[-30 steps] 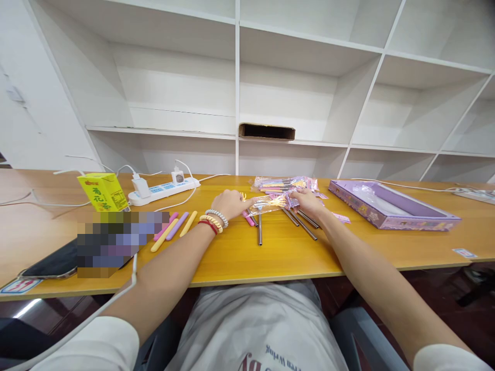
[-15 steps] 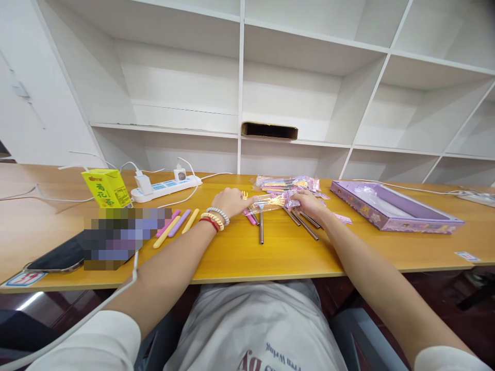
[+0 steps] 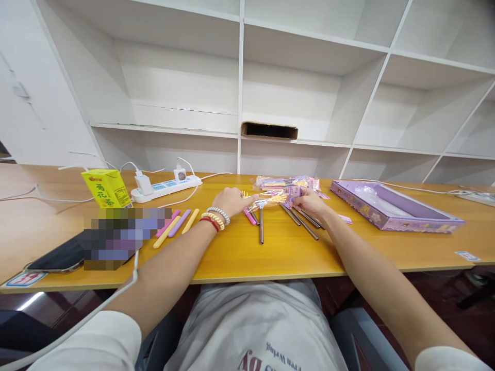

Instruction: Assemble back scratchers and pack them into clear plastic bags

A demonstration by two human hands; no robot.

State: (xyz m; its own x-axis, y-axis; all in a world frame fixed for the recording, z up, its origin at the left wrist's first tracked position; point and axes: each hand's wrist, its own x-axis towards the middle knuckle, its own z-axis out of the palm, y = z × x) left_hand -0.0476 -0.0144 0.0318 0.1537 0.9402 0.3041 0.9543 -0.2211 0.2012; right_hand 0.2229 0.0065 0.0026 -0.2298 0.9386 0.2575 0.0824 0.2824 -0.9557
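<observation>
My right hand (image 3: pixel 312 203) pinches the purple card end of a small clear plastic bag (image 3: pixel 270 198). Inside that bag, yellow hand-shaped pieces show through the film. My left hand (image 3: pixel 231 202) is closed at the bag's other end, thumb stretched along the film; a yellow pronged tip (image 3: pixel 245 195) pokes out by its fingers. Below the bag lie several metal rods (image 3: pixel 262 229) and a pink handle (image 3: pixel 249 216). Behind it is a pile of packaged items (image 3: pixel 288 182) in clear film. My right fingers hide part of the rods.
Pink, purple and yellow sticks (image 3: pixel 167 232) lie left of my left arm, near a dark phone (image 3: pixel 58 252). Behind them are a yellow carton (image 3: pixel 108 188) and a white power strip (image 3: pixel 166 188) with cables. A purple box tray (image 3: pixel 417 225) sits at right, under white shelves (image 3: pixel 181 129).
My right hand has shifted slightly right and turned, and the bag's card end now stands more upright. My left hand has stayed almost in place.
</observation>
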